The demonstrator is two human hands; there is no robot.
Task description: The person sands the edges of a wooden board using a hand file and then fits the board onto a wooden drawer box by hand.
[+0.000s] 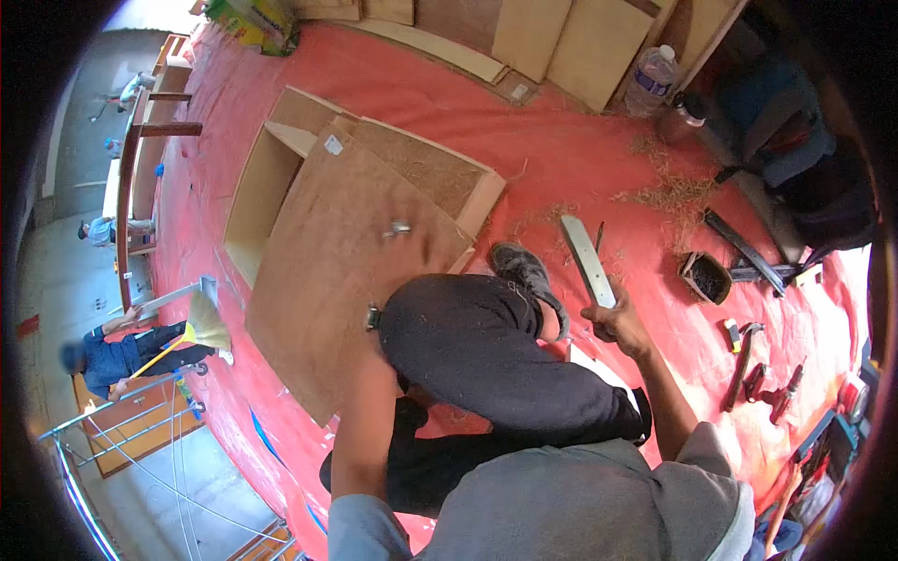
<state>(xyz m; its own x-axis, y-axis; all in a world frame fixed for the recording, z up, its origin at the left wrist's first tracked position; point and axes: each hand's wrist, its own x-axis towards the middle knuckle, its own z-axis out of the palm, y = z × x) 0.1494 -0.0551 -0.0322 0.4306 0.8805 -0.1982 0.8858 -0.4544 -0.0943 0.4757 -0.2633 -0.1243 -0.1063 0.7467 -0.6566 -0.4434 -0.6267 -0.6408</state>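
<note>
A brown wooden panel [318,271] with a white label lies over a wooden box frame [257,192] on the floor. My left forearm [368,411] reaches over the panel beside my bent knee; the hand is blurred and partly hidden there, so its fingers cannot be made out. A small metal piece [398,227] sits on the panel, and another metal piece [373,317] shows near my left wrist. My right hand [613,318] is closed round the lower end of a flat, pale bar [587,257] with small dark dots, held up beside my shoe.
Red sheeting [421,79] covers the floor. On the right lie a hammer [744,365], a power drill [784,397] and a bin of dark small parts [705,279]. A bottle [652,79] stands by boards [599,51]. At left, a person [122,351] holds a broom [204,323].
</note>
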